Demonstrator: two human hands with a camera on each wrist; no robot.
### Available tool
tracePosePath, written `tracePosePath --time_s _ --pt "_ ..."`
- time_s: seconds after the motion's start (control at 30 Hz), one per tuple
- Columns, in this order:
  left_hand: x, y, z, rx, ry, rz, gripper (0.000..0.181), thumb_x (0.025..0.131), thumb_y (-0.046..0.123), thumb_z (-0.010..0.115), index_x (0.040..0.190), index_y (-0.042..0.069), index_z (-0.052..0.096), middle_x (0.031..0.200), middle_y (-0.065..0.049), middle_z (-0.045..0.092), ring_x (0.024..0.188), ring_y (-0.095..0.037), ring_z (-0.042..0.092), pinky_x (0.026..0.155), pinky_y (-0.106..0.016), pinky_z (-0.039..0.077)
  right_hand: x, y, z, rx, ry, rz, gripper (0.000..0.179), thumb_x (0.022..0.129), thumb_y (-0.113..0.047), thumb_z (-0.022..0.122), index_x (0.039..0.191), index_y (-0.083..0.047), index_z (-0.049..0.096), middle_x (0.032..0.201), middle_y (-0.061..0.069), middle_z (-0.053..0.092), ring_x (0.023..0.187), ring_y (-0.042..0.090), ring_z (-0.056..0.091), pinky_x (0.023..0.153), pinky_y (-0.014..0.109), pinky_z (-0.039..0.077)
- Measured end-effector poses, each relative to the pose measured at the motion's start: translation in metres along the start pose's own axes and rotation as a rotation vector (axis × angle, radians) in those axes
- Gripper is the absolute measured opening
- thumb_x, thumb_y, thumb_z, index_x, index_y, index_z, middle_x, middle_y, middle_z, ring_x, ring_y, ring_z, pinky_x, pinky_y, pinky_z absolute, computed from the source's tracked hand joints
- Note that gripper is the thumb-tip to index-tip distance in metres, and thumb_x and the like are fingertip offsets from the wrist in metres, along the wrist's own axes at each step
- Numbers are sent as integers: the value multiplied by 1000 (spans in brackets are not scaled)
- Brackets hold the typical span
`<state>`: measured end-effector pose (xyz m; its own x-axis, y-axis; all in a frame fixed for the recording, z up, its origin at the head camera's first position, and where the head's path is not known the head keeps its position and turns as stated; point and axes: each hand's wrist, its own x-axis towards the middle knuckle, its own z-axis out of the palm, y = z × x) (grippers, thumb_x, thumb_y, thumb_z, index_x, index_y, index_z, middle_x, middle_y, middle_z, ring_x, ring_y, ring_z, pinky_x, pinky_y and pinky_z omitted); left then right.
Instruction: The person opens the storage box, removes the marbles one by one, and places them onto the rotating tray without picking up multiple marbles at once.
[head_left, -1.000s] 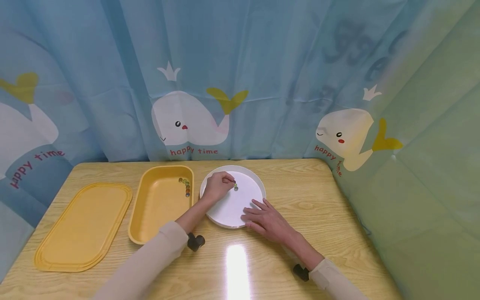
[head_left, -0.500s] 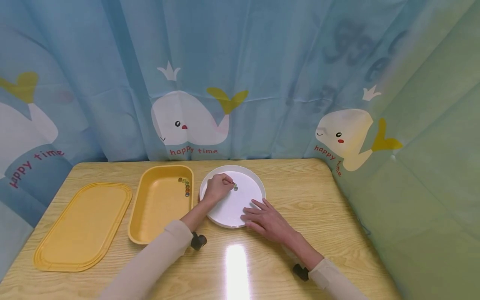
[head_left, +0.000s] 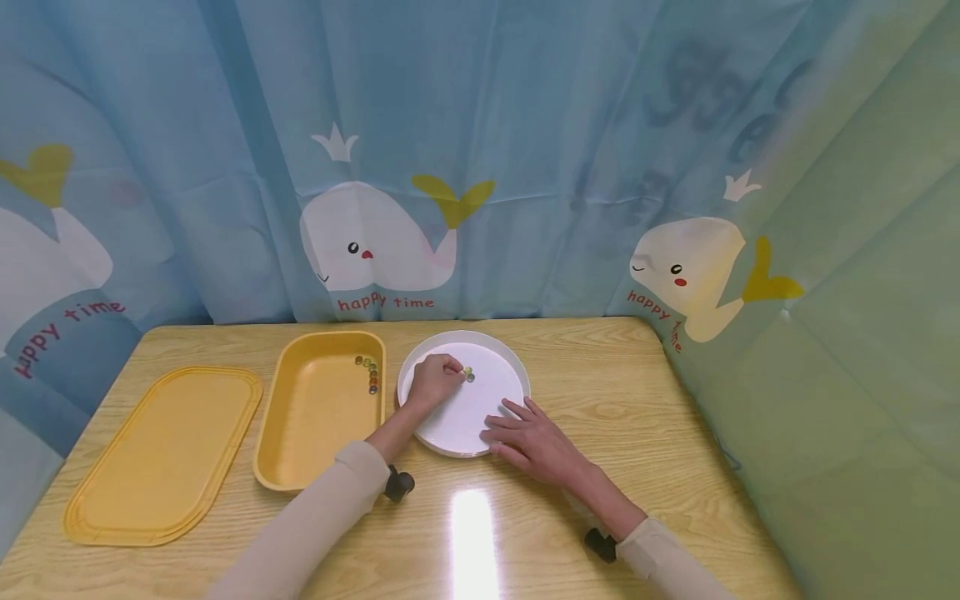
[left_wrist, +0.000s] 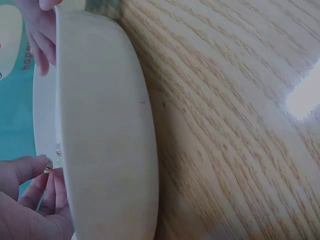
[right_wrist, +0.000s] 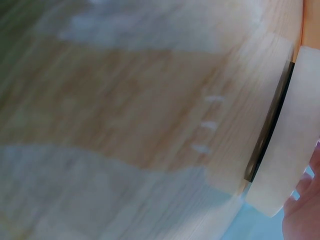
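My left hand [head_left: 432, 382] reaches over the left part of a round white tray [head_left: 491, 404]. In the left wrist view its thumb and forefinger pinch a small glass marble [left_wrist: 48, 166] with coloured stripes. Beside those fingertips, more marbles [head_left: 470, 377] lie on the tray floor. At the tray's front right rim rests my right hand [head_left: 536, 442], fingers spread and reaching over the edge. The right wrist view catches only part of that hand, beyond the tray's pale side wall [right_wrist: 287, 135].
Left of the tray stands a deep yellow tub [head_left: 315, 433], with several marbles [head_left: 373, 377] in a bent row along its far right corner. A flat yellow lid [head_left: 165, 454] lies farther left on the wooden table [head_left: 615, 383]. Curtains [head_left: 555, 167] hang behind and at the right.
My left hand has drawn slightly left and toward me, its fingertips a little farther from the marbles on the tray. The right hand stays in place.
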<state>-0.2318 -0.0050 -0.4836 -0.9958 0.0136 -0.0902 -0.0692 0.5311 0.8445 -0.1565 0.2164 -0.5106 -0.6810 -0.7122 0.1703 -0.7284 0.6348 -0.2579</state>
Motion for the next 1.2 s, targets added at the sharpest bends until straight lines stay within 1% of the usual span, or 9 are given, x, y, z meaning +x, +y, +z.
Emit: tracePosePath --time_s 0.13,0.37,0.5,0.7,0.83,1.2 --pt "0 -1 0 -3 1 -6 4 86 3 71 89 0 73 80 -7 69 77 -19 63 72 -31 51 0 0 1 -3 14 -15 33 103 -35 54 129 -20 69 137 1 61 139 32 41 113 58 23" --pt "0 -4 0 9 -3 -23 4 87 2 71 91 0 73 82 -8 69 79 -20 63 73 -32 52 0 -1 0 1 16 -15 34 104 -36 52 129 -20 69 138 0 60 139 31 41 113 58 22" --pt "1 -7 2 10 4 -10 5 86 1 71 90 0 73 82 -8 69 79 -21 63 75 -34 52 0 -1 0 1 21 -19 35 104 -36 51 129 -20 69 138 1 60 139 32 41 113 58 22" --pt "3 -9 3 16 14 20 4 84 1 71 88 1 73 80 -7 70 78 -21 64 73 -34 52 0 -1 0 -8 39 -34 34 104 -36 52 128 -20 70 136 1 61 137 33 43 112 59 24" --pt "4 -9 3 11 11 17 4 85 1 71 88 0 73 81 -8 70 80 -22 64 74 -35 52 0 0 0 -13 40 -36 33 104 -34 54 128 -19 70 136 1 61 137 33 43 112 59 24" --pt "7 -10 6 43 -6 10 6 84 1 73 90 1 73 81 -7 68 78 -20 62 72 -33 51 1 -1 -1 -6 26 -22 32 103 -33 55 128 -19 70 137 1 61 138 32 42 114 58 22"
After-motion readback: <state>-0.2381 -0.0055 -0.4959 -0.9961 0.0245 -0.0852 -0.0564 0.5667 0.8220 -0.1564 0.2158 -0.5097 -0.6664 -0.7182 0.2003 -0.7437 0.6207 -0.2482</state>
